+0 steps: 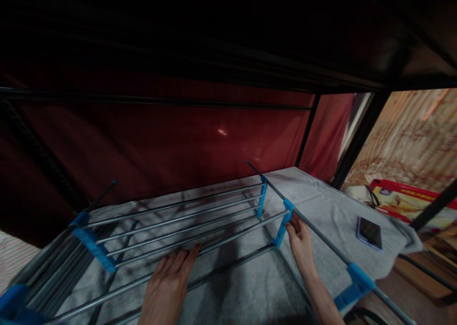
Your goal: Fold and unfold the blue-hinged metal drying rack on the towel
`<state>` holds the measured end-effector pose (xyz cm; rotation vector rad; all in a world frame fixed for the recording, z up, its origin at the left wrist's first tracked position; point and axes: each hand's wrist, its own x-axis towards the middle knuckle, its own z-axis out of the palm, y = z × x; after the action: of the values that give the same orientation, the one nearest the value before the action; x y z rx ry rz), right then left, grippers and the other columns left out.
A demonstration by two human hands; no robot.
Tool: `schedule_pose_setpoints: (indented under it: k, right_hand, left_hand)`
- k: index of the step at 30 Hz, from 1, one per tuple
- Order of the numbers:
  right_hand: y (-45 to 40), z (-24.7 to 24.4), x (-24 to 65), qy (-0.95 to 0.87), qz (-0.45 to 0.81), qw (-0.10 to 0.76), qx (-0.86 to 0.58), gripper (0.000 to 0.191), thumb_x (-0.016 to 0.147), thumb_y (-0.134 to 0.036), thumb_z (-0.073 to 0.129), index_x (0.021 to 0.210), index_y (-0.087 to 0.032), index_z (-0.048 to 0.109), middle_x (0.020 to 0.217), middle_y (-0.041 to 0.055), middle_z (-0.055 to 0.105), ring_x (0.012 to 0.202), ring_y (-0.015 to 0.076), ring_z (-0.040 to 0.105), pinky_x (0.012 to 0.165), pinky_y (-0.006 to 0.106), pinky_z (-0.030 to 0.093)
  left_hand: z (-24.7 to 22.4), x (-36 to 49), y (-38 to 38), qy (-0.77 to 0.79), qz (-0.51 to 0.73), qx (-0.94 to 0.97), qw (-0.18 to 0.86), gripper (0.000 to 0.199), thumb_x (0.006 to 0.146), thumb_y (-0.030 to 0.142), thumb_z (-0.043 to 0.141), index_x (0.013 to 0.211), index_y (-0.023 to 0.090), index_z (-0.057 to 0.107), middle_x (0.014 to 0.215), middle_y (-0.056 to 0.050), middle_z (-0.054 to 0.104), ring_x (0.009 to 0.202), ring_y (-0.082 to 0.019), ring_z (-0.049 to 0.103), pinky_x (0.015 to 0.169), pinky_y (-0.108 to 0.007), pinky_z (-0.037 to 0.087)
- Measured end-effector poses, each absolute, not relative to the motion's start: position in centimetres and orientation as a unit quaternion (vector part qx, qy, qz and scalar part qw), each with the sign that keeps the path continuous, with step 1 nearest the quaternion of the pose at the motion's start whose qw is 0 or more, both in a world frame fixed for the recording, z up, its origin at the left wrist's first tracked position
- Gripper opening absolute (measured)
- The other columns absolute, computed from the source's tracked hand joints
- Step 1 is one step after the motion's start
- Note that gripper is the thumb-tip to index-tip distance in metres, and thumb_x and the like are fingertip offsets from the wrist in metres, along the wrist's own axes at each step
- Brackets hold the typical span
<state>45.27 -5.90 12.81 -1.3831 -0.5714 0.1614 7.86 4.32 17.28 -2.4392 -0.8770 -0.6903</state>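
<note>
A partly assembled shoe-rack-like frame of grey metal tubes [178, 217] and blue plastic connectors lies before me. My left hand [169, 279] is curled over the front tube [246, 233], near its middle, with the fingers close together. At the right end of that tube, my right hand [302, 241] pinches the blue connector [283, 227], its fingertips partly hidden behind it. A long side tube [321, 237] passes over the right hand through more connectors. Another blue connector [93, 248] joins the tubes at the left end.
Loose grey tubes [59, 270] lie along the left. The frame rests on a grey cloth [317, 201]. A phone [369, 233] lies at the right, near a red and yellow box [400, 201]. Black metal bars [362, 137] and a low dark surface surround the space; red sheeting [171, 144] hangs behind.
</note>
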Motion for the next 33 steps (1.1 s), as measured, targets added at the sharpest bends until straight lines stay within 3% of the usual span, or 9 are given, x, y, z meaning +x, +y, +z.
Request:
schedule_pose_setpoints:
  k: [10,25,33]
  right_hand:
    - [-5.8,13.0,45.5,-0.241,0.077,0.735,-0.629,0.055,0.082,-0.053,0.073,0.126,-0.021,0.079,0.138,0.014,0.078,0.125,0.0346,0.072,0.119,0.053,0.051]
    - [-5.7,12.6,45.6,-0.228,0.079,0.735,-0.633,0.053,0.08,-0.049,0.072,0.124,-0.021,0.079,0.128,0.0131,0.081,0.121,0.0339,0.073,0.116,0.053,0.051]
    - [-5.9,12.6,45.6,-0.241,0.073,0.733,-0.632,0.053,0.079,-0.047,0.071,0.124,-0.02,0.078,0.13,0.0138,0.08,0.124,0.0349,0.072,0.119,0.054,0.05]
  left_hand:
    - [18.1,7.7,4.3,-0.327,-0.216,-0.898,0.198,0.065,0.096,-0.004,0.041,0.143,0.026,0.074,0.117,-0.007,0.084,0.102,-0.023,0.078,0.096,-0.036,0.058]
    - [19.9,8.8,4.3,-0.341,-0.197,-0.904,0.163,0.065,0.094,-0.006,0.037,0.133,0.024,0.079,0.105,-0.006,0.084,0.092,-0.022,0.079,0.089,-0.036,0.061]
    - [19.1,8.9,4.4,-0.354,-0.185,-0.908,0.13,0.067,0.093,-0.007,0.037,0.135,0.024,0.078,0.116,-0.008,0.084,0.101,-0.022,0.079,0.095,-0.037,0.062]
